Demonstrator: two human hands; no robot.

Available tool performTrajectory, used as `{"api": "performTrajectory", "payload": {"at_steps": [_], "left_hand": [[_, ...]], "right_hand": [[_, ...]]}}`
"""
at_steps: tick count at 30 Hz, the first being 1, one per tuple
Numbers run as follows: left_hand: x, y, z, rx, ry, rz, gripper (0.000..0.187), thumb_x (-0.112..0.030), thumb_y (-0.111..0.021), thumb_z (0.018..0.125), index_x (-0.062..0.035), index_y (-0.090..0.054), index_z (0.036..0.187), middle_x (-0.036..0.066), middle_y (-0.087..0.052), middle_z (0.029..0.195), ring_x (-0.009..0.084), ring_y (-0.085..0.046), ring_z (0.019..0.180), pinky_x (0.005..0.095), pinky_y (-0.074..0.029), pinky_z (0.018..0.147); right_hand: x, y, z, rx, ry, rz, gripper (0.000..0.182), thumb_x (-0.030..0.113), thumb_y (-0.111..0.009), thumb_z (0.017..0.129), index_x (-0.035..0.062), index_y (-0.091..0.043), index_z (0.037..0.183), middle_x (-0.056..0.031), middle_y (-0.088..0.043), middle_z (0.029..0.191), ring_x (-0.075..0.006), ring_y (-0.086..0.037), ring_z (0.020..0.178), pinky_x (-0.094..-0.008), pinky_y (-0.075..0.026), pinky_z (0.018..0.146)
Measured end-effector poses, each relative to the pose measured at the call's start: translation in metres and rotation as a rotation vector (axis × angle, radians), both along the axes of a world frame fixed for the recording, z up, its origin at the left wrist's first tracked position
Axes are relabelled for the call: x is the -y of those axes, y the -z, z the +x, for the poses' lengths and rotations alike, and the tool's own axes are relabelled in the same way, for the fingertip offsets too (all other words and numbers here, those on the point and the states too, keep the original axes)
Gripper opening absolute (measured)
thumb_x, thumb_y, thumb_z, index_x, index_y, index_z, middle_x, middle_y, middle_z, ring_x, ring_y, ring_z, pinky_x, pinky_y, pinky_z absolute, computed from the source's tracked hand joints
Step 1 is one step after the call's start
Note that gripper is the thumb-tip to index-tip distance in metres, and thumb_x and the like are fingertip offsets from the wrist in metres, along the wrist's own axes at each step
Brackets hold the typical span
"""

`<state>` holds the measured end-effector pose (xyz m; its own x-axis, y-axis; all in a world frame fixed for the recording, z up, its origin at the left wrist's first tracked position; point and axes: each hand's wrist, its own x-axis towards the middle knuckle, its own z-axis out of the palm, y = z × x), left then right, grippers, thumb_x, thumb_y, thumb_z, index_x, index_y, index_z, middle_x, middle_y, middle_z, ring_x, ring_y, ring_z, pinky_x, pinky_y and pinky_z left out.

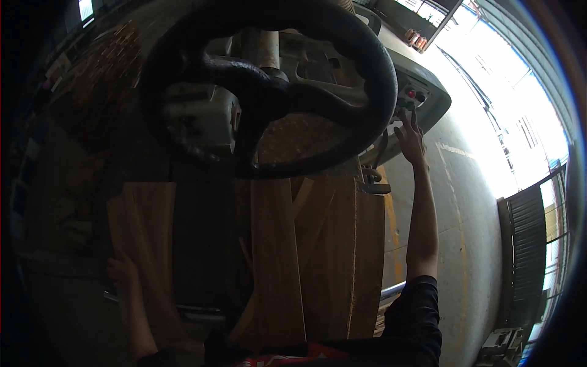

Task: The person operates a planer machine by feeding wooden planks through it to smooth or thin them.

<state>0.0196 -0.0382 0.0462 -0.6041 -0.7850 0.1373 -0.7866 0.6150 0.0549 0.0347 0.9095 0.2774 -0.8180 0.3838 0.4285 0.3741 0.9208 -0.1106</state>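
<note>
My right hand (411,139) reaches to a control panel (419,92) right of the black steering wheel (287,101). Its fingers are stretched out and apart, with the tips at the dark knobs below a red button (411,94); whether they press one cannot be made out. In the dim lower left, my left hand (125,270) is closed at the outer edge of a wooden board (150,226). Shadow hides part of its fingers. More wide boards, one reddish-brown plank (275,244) among them, lie below the wheel in front of my body.
A metal rail (202,315) runs low across, partly behind the boards. Concrete floor (452,214) with yellow and white lines stretches along the right, beside a bright opening. Stacked timber (110,73) stands in shadow at the left. Red cylinders (417,40) stand at the far top right.
</note>
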Motion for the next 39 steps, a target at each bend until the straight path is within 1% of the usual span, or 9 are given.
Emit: {"api": "performTrajectory", "payload": {"at_steps": [4, 8, 11, 13, 17, 21, 29, 34, 39], "left_hand": [[0.001, 0.008, -0.001, -0.019, 0.000, -0.026, 0.081, -0.080, -0.043, 0.107, -0.0121, -0.058, 0.150, 0.019, -0.059, 0.151, 0.0407, -0.055, 0.144, 0.0715, -0.044, 0.111], [-0.008, -0.002, 0.002, 0.005, 0.002, 0.006, 0.081, -0.079, -0.045, 0.107, -0.0119, -0.057, 0.151, 0.020, -0.058, 0.152, 0.0420, -0.054, 0.144, 0.0715, -0.044, 0.110], [-0.007, 0.005, 0.000, 0.001, -0.011, -0.064, 0.079, -0.076, -0.047, 0.107, -0.0106, -0.056, 0.151, 0.022, -0.057, 0.152, 0.0436, -0.053, 0.145, 0.0715, -0.043, 0.111], [-0.007, 0.004, 0.002, -0.049, 0.022, -0.060, 0.076, -0.073, -0.050, 0.107, -0.0097, -0.055, 0.149, 0.022, -0.057, 0.150, 0.0434, -0.053, 0.144, 0.0715, -0.043, 0.111], [-0.024, -0.014, 0.002, -0.032, 0.005, -0.001, 0.074, -0.071, -0.053, 0.107, -0.0093, -0.056, 0.148, 0.021, -0.058, 0.149, 0.0426, -0.053, 0.143, 0.0709, -0.042, 0.111], [-0.023, -0.017, 0.000, -0.073, 0.004, 0.001, 0.075, -0.072, -0.054, 0.105, -0.0092, -0.059, 0.145, 0.020, -0.059, 0.146, 0.0412, -0.054, 0.141, 0.0705, -0.041, 0.112], [-0.027, -0.014, 0.001, -0.159, -0.003, 0.046, 0.076, -0.075, -0.058, 0.102, -0.0100, -0.063, 0.142, 0.019, -0.061, 0.144, 0.0384, -0.054, 0.141, 0.0711, -0.038, 0.113], [-0.031, -0.021, -0.003, -0.191, -0.013, 0.037, 0.078, -0.075, -0.059, 0.102, -0.0091, -0.062, 0.142, 0.019, -0.061, 0.145, 0.0381, -0.054, 0.142, 0.0712, -0.038, 0.114], [-0.029, -0.025, -0.005, -0.262, 0.029, 0.075, 0.080, -0.077, -0.062, 0.099, -0.0090, -0.062, 0.141, 0.019, -0.060, 0.147, 0.0369, -0.053, 0.144, 0.0723, -0.037, 0.115]], "right_hand": [[-0.028, 0.029, -0.024, -0.085, -0.053, 0.055, 0.068, 0.032, -0.063, 0.110, 0.0397, -0.039, 0.173, -0.0191, -0.031, 0.181, -0.0457, -0.052, 0.153, -0.0518, -0.051, 0.118], [-0.067, 0.056, -0.031, 0.010, -0.030, 0.206, 0.058, 0.015, -0.060, 0.107, 0.0220, -0.055, 0.164, -0.0232, -0.039, 0.176, -0.0459, -0.057, 0.147, -0.0525, -0.053, 0.113], [-0.131, 0.072, -0.036, 0.039, -0.147, 0.190, 0.052, 0.020, -0.069, 0.098, 0.0050, -0.066, 0.148, -0.0291, -0.071, 0.140, -0.0487, -0.062, 0.138, -0.0541, -0.052, 0.113], [-0.174, 0.090, -0.032, -0.020, -0.221, 0.195, 0.050, 0.024, -0.065, 0.104, -0.0002, -0.064, 0.147, -0.0293, -0.069, 0.144, -0.0502, -0.061, 0.138, -0.0556, -0.048, 0.116], [-0.117, 0.027, -0.007, 0.210, -0.254, 0.097, 0.047, 0.024, -0.055, 0.111, -0.0022, -0.061, 0.150, -0.0305, -0.058, 0.157, -0.0497, -0.051, 0.148, -0.0537, -0.042, 0.122], [-0.069, 0.056, 0.012, 0.063, -0.187, -0.091, 0.054, 0.026, -0.065, 0.110, 0.0012, -0.057, 0.158, -0.0294, -0.046, 0.169, -0.0466, -0.040, 0.160, -0.0512, -0.036, 0.129], [-0.024, 0.102, 0.040, 0.285, -0.133, -0.426, 0.068, 0.032, -0.073, 0.108, 0.0023, -0.051, 0.165, -0.0303, -0.052, 0.166, -0.0397, -0.051, 0.155, -0.0469, -0.041, 0.126], [0.181, 0.032, 0.095, 0.025, -0.182, -0.433, 0.050, 0.027, -0.069, 0.108, 0.0032, -0.066, 0.152, -0.0264, -0.049, 0.170, -0.0439, -0.043, 0.160, -0.0529, -0.036, 0.130], [0.334, 0.021, 0.202, 0.291, -0.403, -0.355, 0.060, 0.025, -0.075, 0.102, 0.0082, -0.060, 0.158, -0.0253, -0.040, 0.175, -0.0458, -0.035, 0.164, -0.0575, -0.033, 0.132]]}}
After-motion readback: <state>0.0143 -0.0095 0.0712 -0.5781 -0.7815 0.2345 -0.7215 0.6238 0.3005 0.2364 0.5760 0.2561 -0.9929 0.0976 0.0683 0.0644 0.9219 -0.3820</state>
